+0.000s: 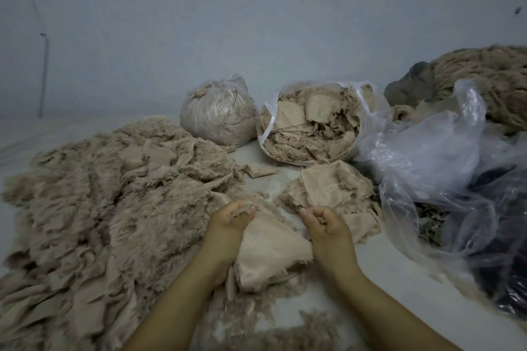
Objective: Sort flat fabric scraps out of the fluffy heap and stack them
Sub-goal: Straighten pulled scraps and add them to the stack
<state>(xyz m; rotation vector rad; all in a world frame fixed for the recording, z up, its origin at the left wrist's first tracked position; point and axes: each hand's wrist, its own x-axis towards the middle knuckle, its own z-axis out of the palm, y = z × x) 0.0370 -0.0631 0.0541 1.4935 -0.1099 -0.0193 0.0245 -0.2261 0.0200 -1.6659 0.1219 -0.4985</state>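
Both hands grip one flat beige scrap: left hand pinches its top corner, right hand its right edge. It hangs between the fluffy heap and the scrap stack.

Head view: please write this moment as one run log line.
left hand + right hand: grip flat scrap | stack: right | fluffy heap: left

Beige scrap, beige fluffy heap

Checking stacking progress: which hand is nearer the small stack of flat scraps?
Right. The right hand sits at the near edge of the stack of flat scraps; the left hand is farther left, beside the fluffy heap.
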